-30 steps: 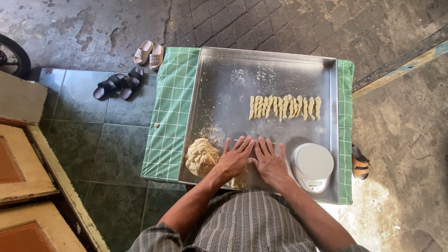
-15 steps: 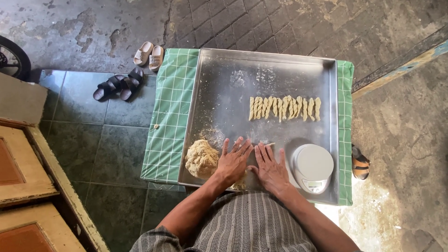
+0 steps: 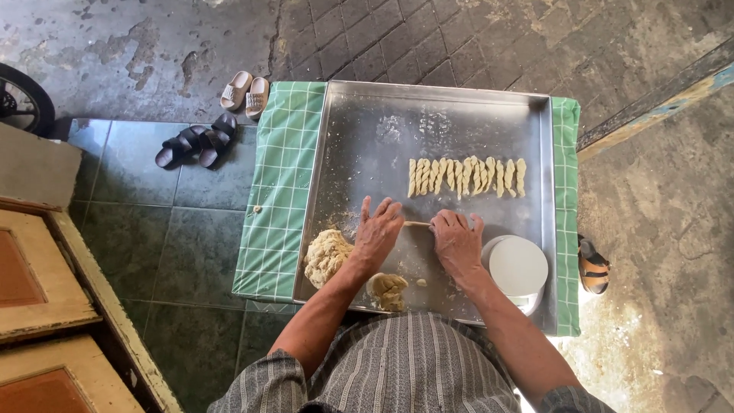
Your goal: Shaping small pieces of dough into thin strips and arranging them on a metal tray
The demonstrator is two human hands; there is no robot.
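Both my hands lie flat, palms down, on a large metal tray (image 3: 382,115). My left hand (image 3: 378,233) and my right hand (image 3: 456,241) press on a thin rope of dough (image 3: 417,224), which shows only in the gap between them. A big lump of dough (image 3: 326,256) sits left of my left wrist. A smaller lump (image 3: 388,291) lies by the tray's near edge. Several twisted dough sticks (image 3: 466,176) stand in a row beyond my hands.
A round white kitchen scale (image 3: 518,268) sits at the tray's near right corner. A green checked cloth (image 3: 279,191) lies under the tray. Sandals (image 3: 245,93) and dark slippers (image 3: 195,144) are on the floor at left, another sandal (image 3: 592,265) at right. Wooden steps (image 3: 46,275) are at lower left.
My hands were side by side and touching. They have slid apart and a little forward, and the dough rope now shows between them.
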